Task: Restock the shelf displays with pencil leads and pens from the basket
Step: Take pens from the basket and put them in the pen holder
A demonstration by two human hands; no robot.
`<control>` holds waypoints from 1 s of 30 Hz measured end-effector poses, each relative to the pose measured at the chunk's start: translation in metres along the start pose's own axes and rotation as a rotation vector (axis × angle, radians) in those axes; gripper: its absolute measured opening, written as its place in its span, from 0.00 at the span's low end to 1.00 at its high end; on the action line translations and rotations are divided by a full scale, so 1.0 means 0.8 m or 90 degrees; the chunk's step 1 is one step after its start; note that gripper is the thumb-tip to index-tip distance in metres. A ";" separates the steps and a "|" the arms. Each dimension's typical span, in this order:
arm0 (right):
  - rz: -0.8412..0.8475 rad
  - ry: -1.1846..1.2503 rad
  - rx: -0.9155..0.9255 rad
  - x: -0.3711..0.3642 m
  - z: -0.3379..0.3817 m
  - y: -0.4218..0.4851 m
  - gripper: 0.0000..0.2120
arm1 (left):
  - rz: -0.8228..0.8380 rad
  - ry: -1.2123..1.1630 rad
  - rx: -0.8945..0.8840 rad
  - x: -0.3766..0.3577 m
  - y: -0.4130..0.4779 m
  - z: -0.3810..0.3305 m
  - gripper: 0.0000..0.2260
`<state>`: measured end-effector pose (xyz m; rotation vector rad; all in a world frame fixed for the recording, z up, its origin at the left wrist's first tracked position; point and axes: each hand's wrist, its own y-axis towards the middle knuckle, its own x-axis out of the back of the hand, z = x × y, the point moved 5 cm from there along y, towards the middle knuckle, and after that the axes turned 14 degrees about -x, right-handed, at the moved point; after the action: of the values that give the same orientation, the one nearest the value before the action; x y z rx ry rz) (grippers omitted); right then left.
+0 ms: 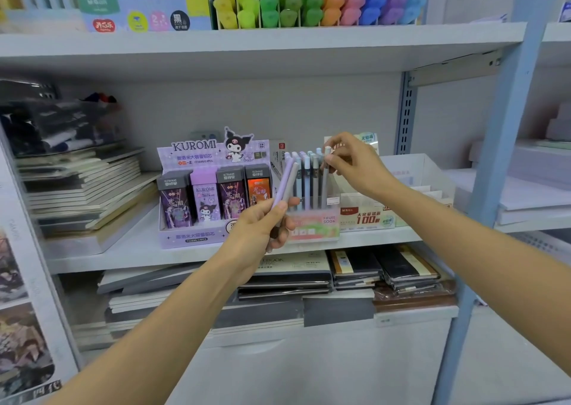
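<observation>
Grey pen (325, 184) pinched by right hand (355, 165), left hand (262, 228) gripping two pens (285, 184)

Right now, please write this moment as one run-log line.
phase: restocking | left hand: holds two pens | right hand: pinches grey pen by its top | grey pen: upright in display

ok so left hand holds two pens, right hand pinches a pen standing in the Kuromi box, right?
Not quite. In the head view the left hand does hold two pens, but the grey pen pinched by the right hand stands in the Fruit Soda pen display, beside the Kuromi box, not in it.
</observation>
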<state>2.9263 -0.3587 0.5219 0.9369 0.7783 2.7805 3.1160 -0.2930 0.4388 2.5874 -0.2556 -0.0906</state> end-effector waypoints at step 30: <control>0.271 0.286 -0.166 -0.012 0.017 -0.088 0.12 | -0.193 -0.048 -0.042 0.039 -0.034 -0.068 0.07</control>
<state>2.9381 -0.2947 0.4907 0.4775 0.2521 3.4157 3.1570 -0.2488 0.4708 2.5410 0.1127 -0.2998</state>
